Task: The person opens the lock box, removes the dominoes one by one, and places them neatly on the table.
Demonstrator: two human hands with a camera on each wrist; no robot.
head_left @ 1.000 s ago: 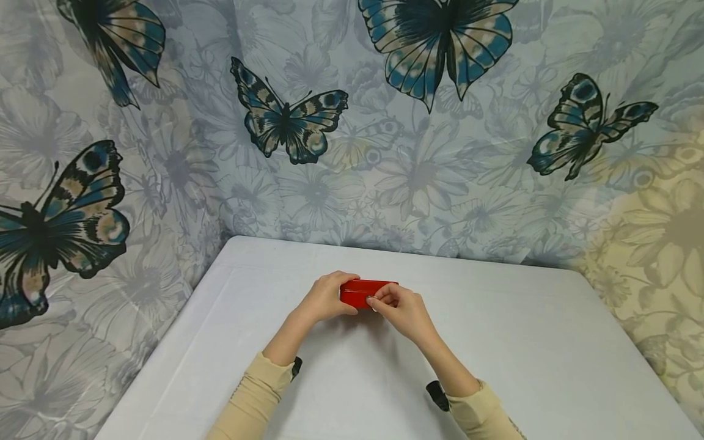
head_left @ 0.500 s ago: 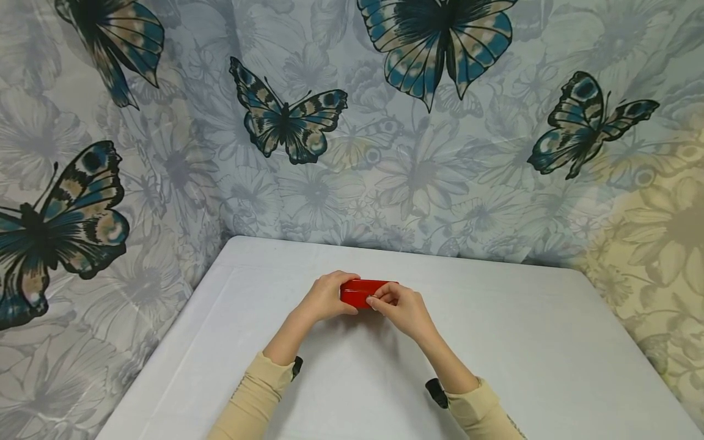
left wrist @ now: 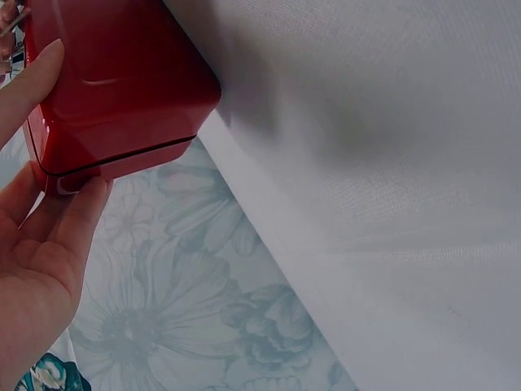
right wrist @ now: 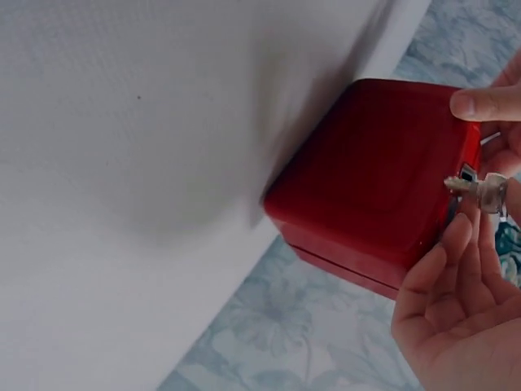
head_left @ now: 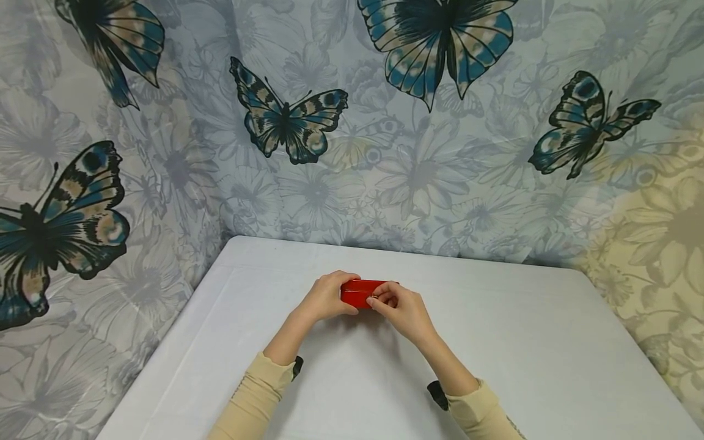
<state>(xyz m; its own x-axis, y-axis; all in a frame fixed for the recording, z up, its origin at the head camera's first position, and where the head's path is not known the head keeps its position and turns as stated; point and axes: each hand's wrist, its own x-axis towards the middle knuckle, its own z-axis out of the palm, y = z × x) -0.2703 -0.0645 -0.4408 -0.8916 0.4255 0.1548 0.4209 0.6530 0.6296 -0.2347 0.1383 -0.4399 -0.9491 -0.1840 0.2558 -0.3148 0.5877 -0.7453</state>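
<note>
A small red metal lockable box (head_left: 354,296) stands near the middle of the table, a dark seam running around it in the left wrist view. My left hand (head_left: 324,296) grips its left end, thumb on the near side and fingers at the far edge. At the box's right front, my right hand (head_left: 404,310) pinches a small metal key (right wrist: 491,194) between thumb and fingers. In the right wrist view the key's toothed blade lies across the silvery lock plate (right wrist: 467,173). Part of the key is hidden by the fingers.
A white-covered table (head_left: 495,342) spreads around the box. Behind it and to the left hang grey floral drapes with printed butterflies (head_left: 286,119). Black wrist straps (head_left: 437,394) show below the beige sleeves (head_left: 255,391).
My right fingertips have shifted slightly at the front of the box, and more of the key's metal shows between them. My left hand and the box stay in place.
</note>
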